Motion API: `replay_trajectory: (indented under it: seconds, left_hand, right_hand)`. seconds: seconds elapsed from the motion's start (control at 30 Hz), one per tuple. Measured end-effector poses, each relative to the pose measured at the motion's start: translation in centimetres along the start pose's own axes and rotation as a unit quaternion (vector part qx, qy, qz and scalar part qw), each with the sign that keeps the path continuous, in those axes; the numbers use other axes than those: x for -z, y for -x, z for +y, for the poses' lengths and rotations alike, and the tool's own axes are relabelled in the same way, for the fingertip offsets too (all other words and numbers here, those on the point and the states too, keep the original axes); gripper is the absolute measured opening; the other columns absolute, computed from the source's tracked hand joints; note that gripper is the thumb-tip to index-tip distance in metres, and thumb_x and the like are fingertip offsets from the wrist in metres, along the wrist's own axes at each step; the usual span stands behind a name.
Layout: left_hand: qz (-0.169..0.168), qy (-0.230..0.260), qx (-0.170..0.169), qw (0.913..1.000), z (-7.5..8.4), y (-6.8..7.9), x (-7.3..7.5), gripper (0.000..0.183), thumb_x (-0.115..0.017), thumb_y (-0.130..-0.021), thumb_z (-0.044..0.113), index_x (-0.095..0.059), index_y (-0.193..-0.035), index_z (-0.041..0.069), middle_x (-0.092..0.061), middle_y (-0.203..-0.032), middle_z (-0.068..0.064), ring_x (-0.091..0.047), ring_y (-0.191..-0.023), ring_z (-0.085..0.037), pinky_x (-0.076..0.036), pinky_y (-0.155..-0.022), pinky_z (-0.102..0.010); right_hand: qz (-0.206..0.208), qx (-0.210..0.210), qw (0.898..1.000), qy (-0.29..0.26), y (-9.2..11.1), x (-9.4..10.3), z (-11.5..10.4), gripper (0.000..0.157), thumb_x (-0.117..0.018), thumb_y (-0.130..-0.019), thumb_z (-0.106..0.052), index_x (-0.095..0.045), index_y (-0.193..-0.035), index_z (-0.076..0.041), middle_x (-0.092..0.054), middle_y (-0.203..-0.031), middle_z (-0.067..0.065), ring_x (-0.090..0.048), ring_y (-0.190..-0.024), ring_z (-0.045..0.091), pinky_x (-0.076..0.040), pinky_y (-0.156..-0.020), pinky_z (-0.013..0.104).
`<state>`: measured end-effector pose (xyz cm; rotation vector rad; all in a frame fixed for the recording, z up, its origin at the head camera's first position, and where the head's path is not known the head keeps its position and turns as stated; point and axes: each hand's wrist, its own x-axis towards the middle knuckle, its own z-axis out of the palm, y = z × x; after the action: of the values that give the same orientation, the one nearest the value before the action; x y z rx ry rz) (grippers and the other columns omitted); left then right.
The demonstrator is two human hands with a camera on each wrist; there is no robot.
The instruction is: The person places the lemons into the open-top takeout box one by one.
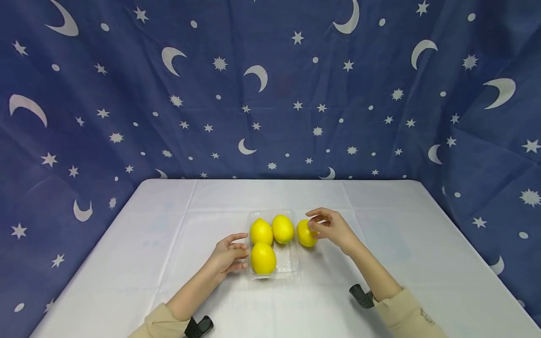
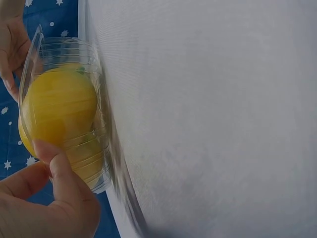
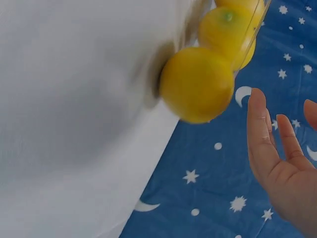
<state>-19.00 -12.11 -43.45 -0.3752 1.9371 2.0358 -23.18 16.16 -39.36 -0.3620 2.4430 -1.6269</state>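
A clear plastic tray stands on the white table with three yellow lemons in it: one lemon back left, another back right, a third front left. My left hand is at the tray's left side, its fingers spread along the rim and touching or nearly touching it. One more lemon lies on the table just right of the tray. Above it is my right hand, fingers loosely bent; the right wrist view shows a gap between this hand and the lemon.
The white cloth-covered table extends on all sides of the tray. Behind it hangs a blue curtain with moons and stars. A black wrist device is on the right forearm, another on the left.
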Motion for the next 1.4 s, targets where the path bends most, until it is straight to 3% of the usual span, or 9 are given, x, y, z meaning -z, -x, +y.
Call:
replay_trajectory:
  seconds: [0.4, 0.57, 0.97, 1.4]
  left_hand:
    - [-0.006, -0.007, 0.000, 1.0000, 0.0, -0.1, -0.1, 0.049, -0.060, -0.085, -0.006, -0.048, -0.131, 0.005, -0.057, -0.088, 0.000, -0.059, -0.071, -0.012, -0.055, -0.055, -0.020]
    - [-0.012, -0.010, -0.005, 0.9999, 0.2, 0.2, 0.0, 0.050, -0.059, -0.086, -0.006, -0.046, -0.132, 0.004, -0.056, -0.086, 0.001, -0.057, -0.071, -0.011, -0.055, -0.055, -0.019]
    - [-0.009, 0.011, 0.004, 0.9999, 0.0, 0.0, -0.2, 0.050, -0.059, -0.085, -0.006, -0.048, -0.131, 0.006, -0.055, -0.082, 0.001, -0.055, -0.069, -0.011, -0.054, -0.054, -0.018]
    - [-0.006, 0.013, 0.003, 0.9999, 0.0, 0.0, -0.2, 0.049, -0.059, -0.085, -0.006, -0.048, -0.132, 0.006, -0.055, -0.084, 0.001, -0.055, -0.068, -0.009, -0.055, -0.053, -0.019]
  right_hand:
    - [0.002, -0.034, 0.999, 0.040, -1.3, 1.9, 1.4, 0.036, -0.057, -0.093, -0.009, -0.052, -0.123, 0.009, -0.059, -0.106, 0.025, -0.062, -0.092, 0.036, -0.060, -0.074, 0.040]
    - [0.000, -0.056, 0.997, 0.053, -1.8, 1.9, 1.7, 0.037, -0.058, -0.093, -0.010, -0.051, -0.124, 0.008, -0.058, -0.107, 0.024, -0.061, -0.092, 0.036, -0.060, -0.072, 0.039]
    - [-0.052, -0.112, 0.988, 0.095, -2.6, 0.9, 2.1, 0.047, -0.059, -0.093, -0.022, -0.047, -0.132, 0.000, -0.053, -0.115, 0.023, -0.060, -0.086, 0.025, -0.060, -0.070, 0.035]
    - [-0.045, -0.131, 0.982, 0.127, -3.1, 0.0, 2.2, 0.046, -0.060, -0.091, -0.021, -0.049, -0.131, -0.001, -0.052, -0.114, 0.023, -0.056, -0.080, 0.023, -0.059, -0.065, 0.030]
